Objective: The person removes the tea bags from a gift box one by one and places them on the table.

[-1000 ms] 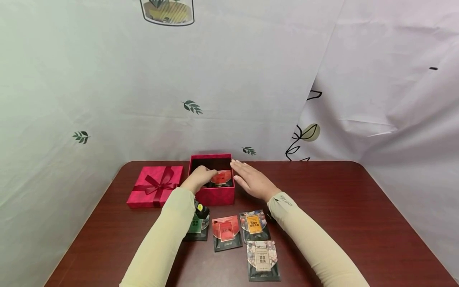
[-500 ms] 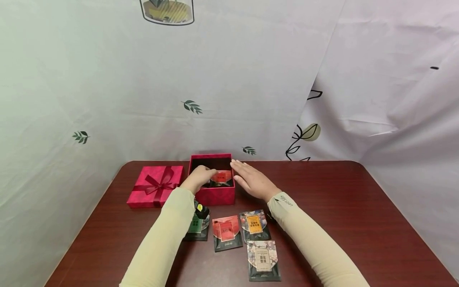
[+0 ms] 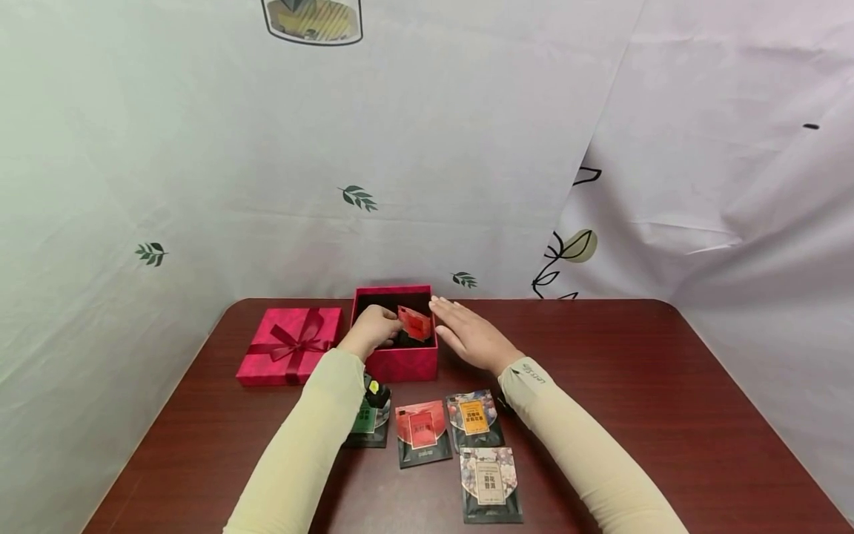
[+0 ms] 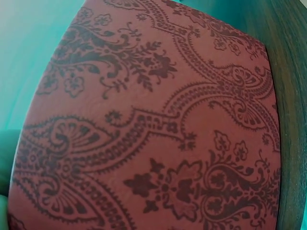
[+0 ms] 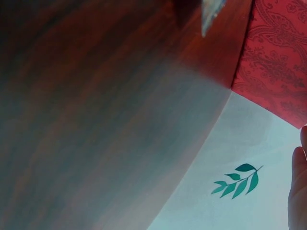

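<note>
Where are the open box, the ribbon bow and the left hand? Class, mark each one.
Open box point(image 3: 403, 366): head view, on its front wall.
Ribbon bow point(image 3: 298, 345): head view, near its knot.
Left hand point(image 3: 370, 330): head view, on its back.

The dark reddish-brown table point(image 3: 667, 415) bore, toward its far edge, a pink-red box point(image 3: 402, 366) and, just left of it, a bow-topped lid point(image 3: 290, 346), while nearer lay a green packet point(image 3: 365, 425), a red packet point(image 3: 423, 434), an orange-labelled packet point(image 3: 474, 420) and, just in front of that, a pale flowered packet point(image 3: 490, 486).
</note>
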`<state>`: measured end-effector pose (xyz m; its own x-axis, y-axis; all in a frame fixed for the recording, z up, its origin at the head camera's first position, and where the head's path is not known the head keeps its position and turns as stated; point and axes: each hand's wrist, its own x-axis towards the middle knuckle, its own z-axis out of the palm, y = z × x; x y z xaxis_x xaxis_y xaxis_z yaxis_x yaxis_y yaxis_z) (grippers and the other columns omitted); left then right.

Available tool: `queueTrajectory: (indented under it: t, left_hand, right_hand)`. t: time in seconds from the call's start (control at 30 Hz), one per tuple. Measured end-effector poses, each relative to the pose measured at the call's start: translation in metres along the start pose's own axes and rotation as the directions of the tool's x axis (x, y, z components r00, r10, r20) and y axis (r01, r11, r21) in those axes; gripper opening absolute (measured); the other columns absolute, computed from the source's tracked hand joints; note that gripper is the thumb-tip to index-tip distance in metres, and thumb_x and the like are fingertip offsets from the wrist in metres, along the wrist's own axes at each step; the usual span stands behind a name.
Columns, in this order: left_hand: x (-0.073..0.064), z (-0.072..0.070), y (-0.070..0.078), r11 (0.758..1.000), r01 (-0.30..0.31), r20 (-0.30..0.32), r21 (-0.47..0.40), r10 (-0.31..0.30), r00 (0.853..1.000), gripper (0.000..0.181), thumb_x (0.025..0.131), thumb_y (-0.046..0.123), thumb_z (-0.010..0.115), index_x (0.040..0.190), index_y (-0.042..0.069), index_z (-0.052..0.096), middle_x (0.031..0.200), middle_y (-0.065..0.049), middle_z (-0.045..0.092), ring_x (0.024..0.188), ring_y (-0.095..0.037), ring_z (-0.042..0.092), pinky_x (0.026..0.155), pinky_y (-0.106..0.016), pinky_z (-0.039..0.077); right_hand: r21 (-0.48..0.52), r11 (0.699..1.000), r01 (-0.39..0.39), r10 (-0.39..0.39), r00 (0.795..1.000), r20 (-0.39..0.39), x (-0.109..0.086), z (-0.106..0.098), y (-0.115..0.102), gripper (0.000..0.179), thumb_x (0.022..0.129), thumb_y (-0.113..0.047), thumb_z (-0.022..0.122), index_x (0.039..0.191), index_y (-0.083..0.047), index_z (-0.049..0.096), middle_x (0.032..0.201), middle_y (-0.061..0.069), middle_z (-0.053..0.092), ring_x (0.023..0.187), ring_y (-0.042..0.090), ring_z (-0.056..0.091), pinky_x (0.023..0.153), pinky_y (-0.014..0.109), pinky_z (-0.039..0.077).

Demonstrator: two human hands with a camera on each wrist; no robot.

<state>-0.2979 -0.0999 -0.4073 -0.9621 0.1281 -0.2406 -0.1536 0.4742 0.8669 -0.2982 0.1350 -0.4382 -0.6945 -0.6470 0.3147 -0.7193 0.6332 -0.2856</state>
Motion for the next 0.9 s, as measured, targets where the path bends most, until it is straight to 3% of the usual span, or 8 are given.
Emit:
queueTrajectory:
  t: [0.23,0.5,0.9]
  left_hand:
    - [-0.001,0.0027,0.0021,0.992,-0.029,-0.06,0.126,0.037,0.998,0.029,0.097,0.006,0.064,0.12,-0.01,0.068,0.122,-0.026,0.066,0.098,-0.035,0.071,0.088,-0.044,0.058]
    - [-0.0017,0.0036,0.0024,0.982,-0.045,-0.084,0.185,0.062,0.995,0.024,0.093,0.001,0.064,0.113,-0.007,0.073,0.113,-0.023,0.071,0.087,-0.03,0.074,0.083,-0.042,0.059]
    - [-0.0048,0.0029,0.0024,0.973,-0.065,-0.177,0.222,0.106,0.978,0.025,0.091,0.004,0.061,0.112,-0.003,0.073,0.102,-0.016,0.073,0.078,-0.024,0.068,0.069,-0.036,0.054]
  right_hand:
    - [0.0,1.0,-0.005,0.005,1.0,-0.003,-0.0006,-0.0006,-0.0004,0.054,0.108,-0.031,0.045,0.155,-0.005,0.04,0.162,0.008,0.035,0.151,0.023,0.03,0.123,0.038,0.021]
    - [-0.008,1.0,-0.003,0.004,1.0,0.002,-0.0006,-0.0008,-0.0005,0.054,0.108,-0.031,0.045,0.155,-0.005,0.04,0.162,0.008,0.035,0.15,0.023,0.03,0.123,0.04,0.022]
    - [-0.001,1.0,-0.006,0.006,1.0,0.011,0.0004,-0.0019,-0.001,0.055,0.108,-0.032,0.046,0.156,-0.006,0.039,0.162,0.009,0.035,0.15,0.028,0.031,0.122,0.042,0.023]
